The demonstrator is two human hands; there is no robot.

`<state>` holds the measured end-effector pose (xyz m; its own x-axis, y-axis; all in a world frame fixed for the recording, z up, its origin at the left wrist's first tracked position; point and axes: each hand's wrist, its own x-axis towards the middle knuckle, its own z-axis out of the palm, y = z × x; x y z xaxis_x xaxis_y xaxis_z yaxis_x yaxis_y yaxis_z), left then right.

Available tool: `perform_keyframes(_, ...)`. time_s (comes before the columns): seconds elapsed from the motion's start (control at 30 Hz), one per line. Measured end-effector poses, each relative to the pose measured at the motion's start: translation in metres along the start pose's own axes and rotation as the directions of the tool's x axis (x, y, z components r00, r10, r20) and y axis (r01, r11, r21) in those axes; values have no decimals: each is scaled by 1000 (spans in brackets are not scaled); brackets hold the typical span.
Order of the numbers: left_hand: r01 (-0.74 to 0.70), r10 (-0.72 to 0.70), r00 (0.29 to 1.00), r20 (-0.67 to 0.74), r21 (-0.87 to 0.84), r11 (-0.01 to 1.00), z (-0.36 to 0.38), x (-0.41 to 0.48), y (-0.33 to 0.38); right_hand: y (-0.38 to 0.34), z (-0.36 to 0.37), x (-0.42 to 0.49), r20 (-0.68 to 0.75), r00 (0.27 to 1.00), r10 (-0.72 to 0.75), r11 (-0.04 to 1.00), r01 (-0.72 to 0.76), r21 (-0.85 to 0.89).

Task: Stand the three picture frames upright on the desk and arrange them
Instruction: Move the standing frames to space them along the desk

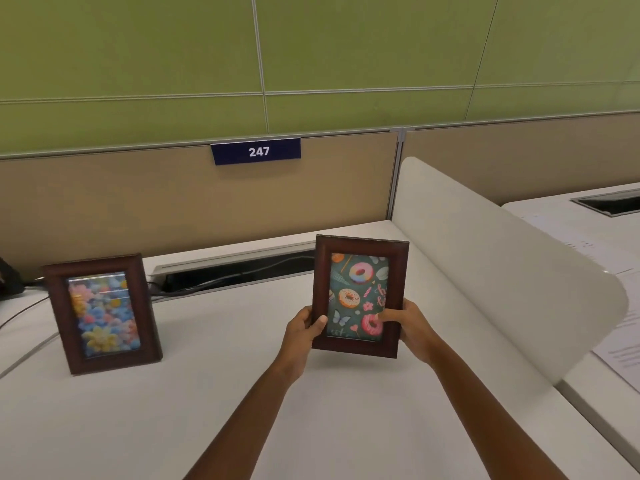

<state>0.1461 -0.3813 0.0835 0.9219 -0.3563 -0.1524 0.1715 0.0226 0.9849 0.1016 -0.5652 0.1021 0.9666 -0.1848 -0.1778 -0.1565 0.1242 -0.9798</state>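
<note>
A dark wooden picture frame with a donut print [360, 271] is held upright at the centre right of the white desk [225, 393]. My left hand [304, 329] grips its lower left edge, and my right hand [410, 329] grips its lower right edge with the thumb on the glass. I cannot tell whether its base touches the desk. A second dark wooden frame with a flower picture [102, 313] stands upright by itself on the desk at the left. No third frame is in view.
A curved white divider panel [502, 271] rises just right of the held frame. An open cable slot [235, 271] with cables runs along the desk's back edge below a tan partition with a blue 247 sign [256, 151]. Papers [620, 355] lie on the neighbouring desk.
</note>
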Motion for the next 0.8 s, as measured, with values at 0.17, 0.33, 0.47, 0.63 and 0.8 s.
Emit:
perform_keyframes(0.17,11,-12,999,33,29,1000,19,35,0,-3,-25,27,-20,1000,12,1000,-12,-12)
perform_keyframes(0.33,15,-15,1000,25,9,1000,37,61,-4,-3,-46,50,-46,999,22,998,-24,-61)
perform_keyframes(0.47,37,-37,999,19,22,999,48,79,-4,-6,-59,68,-53,998,27,996,-32,-87)
perform_keyframes(0.63,49,-50,999,12,39,998,57,97,-9,-6,-71,85,-61,997,44,994,-49,-93)
perform_keyframes(0.8,43,-44,999,11,68,997,61,101,-12,-1,-77,92,-72,996,58,994,-64,-85)
